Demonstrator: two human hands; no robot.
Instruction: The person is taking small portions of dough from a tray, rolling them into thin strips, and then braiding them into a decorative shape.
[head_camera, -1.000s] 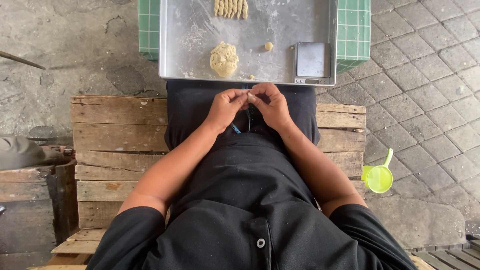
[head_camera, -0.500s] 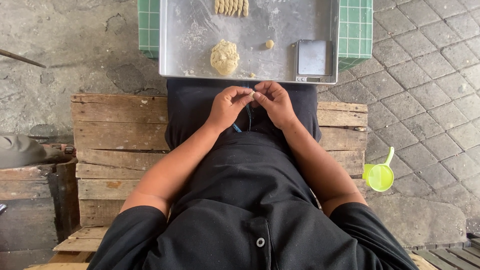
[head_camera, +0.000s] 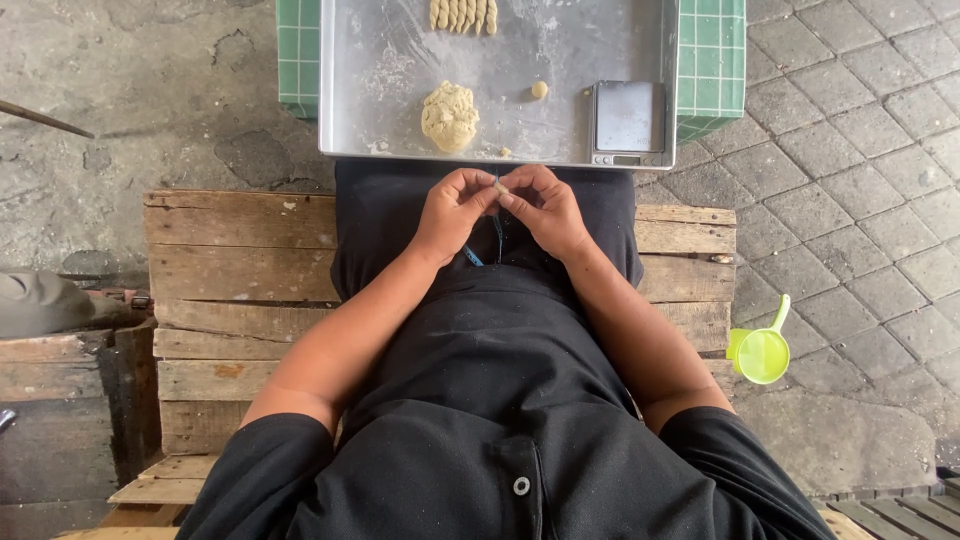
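Below, seated on a wooden pallet bench, working a tiny dough piece over the lap.

Ahead, resting on a green gridded stand: a metal tray dusted with flour, holding a lump of dough, a small digital scale, a row of twisted dough strips at the far edge, and a small dough ball. Off to the right on the paving, a green plastic scoop. Just before the tray's near edge, left hand and right hand touching, fingertips pinched together on the pale dough piece between them.
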